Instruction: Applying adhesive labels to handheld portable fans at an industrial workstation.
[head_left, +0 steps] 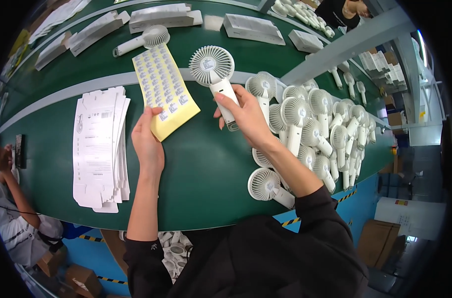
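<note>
In my right hand (243,111) is a white handheld fan (213,67), gripped by its handle with the round grille tilted up and away from me. A small sticker shows at the grille's centre. My left hand (147,130) pinches the lower left edge of a yellow sticker sheet (173,121), which carries rows of small printed labels; some of its lower part is bare. The sheet and the fan are apart. Close by my right forearm lies a big pile of similar white fans (312,129), several with a sticker at the grille's middle.
Flat white printed cartons (101,149) are stacked left of my left hand. Beyond the metal rail (106,82) lie another fan (146,39) and folded boxes (253,29). A metal post (335,44) rises at the right. A co-worker's arm (20,191) shows at the left.
</note>
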### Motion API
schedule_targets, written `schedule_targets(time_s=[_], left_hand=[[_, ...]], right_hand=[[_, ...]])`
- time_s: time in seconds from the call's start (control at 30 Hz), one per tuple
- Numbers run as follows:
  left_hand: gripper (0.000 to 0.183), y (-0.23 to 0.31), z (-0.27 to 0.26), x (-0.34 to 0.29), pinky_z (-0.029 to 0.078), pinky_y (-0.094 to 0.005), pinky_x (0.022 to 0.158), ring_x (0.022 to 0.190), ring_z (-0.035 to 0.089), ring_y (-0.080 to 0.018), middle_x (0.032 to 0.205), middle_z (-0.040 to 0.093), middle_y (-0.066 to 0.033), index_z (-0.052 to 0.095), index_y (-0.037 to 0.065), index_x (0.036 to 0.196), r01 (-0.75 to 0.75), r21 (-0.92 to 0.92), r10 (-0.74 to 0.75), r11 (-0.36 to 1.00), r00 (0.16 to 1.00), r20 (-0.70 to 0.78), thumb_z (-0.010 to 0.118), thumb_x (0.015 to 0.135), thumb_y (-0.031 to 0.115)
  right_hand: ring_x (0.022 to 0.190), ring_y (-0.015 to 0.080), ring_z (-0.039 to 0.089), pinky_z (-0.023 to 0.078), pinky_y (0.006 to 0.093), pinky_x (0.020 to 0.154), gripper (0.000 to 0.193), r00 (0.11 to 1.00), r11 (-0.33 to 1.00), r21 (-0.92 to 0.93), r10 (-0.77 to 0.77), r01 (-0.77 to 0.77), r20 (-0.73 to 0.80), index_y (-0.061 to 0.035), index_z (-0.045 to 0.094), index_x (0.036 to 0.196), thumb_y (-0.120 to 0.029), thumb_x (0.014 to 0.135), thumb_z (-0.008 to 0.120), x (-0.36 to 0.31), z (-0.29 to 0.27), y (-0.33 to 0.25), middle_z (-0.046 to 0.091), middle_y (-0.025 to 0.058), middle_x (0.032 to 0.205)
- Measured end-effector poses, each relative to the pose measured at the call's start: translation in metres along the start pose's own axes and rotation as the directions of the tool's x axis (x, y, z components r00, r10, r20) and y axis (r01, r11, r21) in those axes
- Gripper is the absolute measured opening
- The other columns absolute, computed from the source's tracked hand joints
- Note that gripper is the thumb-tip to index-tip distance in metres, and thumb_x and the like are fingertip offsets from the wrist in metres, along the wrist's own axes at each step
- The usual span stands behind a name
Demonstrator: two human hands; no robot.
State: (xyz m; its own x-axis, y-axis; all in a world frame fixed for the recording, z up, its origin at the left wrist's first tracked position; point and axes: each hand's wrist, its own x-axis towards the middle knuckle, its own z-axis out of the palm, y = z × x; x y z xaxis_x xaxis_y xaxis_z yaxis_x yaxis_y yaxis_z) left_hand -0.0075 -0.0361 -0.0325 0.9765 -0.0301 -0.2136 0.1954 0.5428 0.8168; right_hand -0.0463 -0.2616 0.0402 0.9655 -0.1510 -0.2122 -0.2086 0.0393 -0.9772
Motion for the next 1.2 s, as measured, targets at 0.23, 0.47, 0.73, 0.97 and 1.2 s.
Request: schedule_targets(time_s=[0.23,0.47,0.73,0.97,1.2], left_hand=[[0.031,0.001,0.007,0.000,0.049,-0.0251,0.097,0.108,0.065,-0.0122,0.123,0.071,-0.0103,0.068,-0.005,0.127,0.014,0.072,-0.016,0.997,0.999,0.028,0.065,0.103,0.014],[0.030,0.004,0.000,0.003,0.047,-0.0286,0.103,0.114,0.064,-0.0148,0.128,0.070,-0.0095,0.069,-0.001,0.128,0.122,0.132,-0.152,0.984,0.957,0.248,0.057,0.103,0.009],[0.030,0.020,0.002,-0.001,0.046,-0.0309,0.106,0.118,0.064,-0.0173,0.126,0.073,-0.0092,0.072,0.000,0.124,0.040,0.512,-0.404,0.858,0.667,0.626,0.054,0.103,0.011],[0.029,0.020,0.005,-0.003,0.048,-0.0307,0.104,0.117,0.064,-0.0169,0.124,0.073,-0.0088,0.073,0.003,0.124,-0.033,0.549,-0.417,0.835,0.612,0.671,0.055,0.103,0.012],[0.029,0.023,0.007,-0.009,0.049,-0.0293,0.100,0.111,0.065,-0.0150,0.122,0.074,-0.0086,0.073,0.001,0.124,-0.042,0.514,-0.347,0.857,0.690,0.635,0.055,0.103,0.010]], right_hand=[[0.080,0.0235,0.069,0.054,0.0359,0.069,0.042,0.986,0.995,0.062,0.082,-0.074,-0.143,0.0109,0.060,0.118,-0.026,0.099,0.066,0.160,-0.035,0.008,0.068,0.0144,0.096],[0.093,0.0455,0.068,0.052,0.0558,0.083,0.042,0.748,0.451,-0.731,-0.652,0.511,0.120,0.0023,0.056,0.129,-0.025,0.097,0.060,0.254,0.038,-0.006,0.071,0.0266,0.096],[0.088,0.0364,0.073,0.056,0.0473,0.072,0.042,0.935,0.107,-0.970,-0.305,0.220,0.179,-0.0085,0.065,0.112,-0.047,0.105,0.050,0.271,0.151,0.002,0.073,0.0188,0.090],[0.106,0.0451,0.066,0.056,0.0494,0.085,0.063,0.880,0.536,-0.821,-0.465,0.195,-0.094,0.0097,0.041,0.130,-0.016,0.083,0.074,0.269,0.083,0.023,0.063,0.0331,0.114],[0.082,0.0216,0.068,0.056,0.0333,0.071,0.046,0.980,0.978,-0.117,0.184,-0.174,0.080,0.0105,0.059,0.118,-0.020,0.089,0.078,0.211,-0.001,-0.010,0.068,0.0134,0.103]])
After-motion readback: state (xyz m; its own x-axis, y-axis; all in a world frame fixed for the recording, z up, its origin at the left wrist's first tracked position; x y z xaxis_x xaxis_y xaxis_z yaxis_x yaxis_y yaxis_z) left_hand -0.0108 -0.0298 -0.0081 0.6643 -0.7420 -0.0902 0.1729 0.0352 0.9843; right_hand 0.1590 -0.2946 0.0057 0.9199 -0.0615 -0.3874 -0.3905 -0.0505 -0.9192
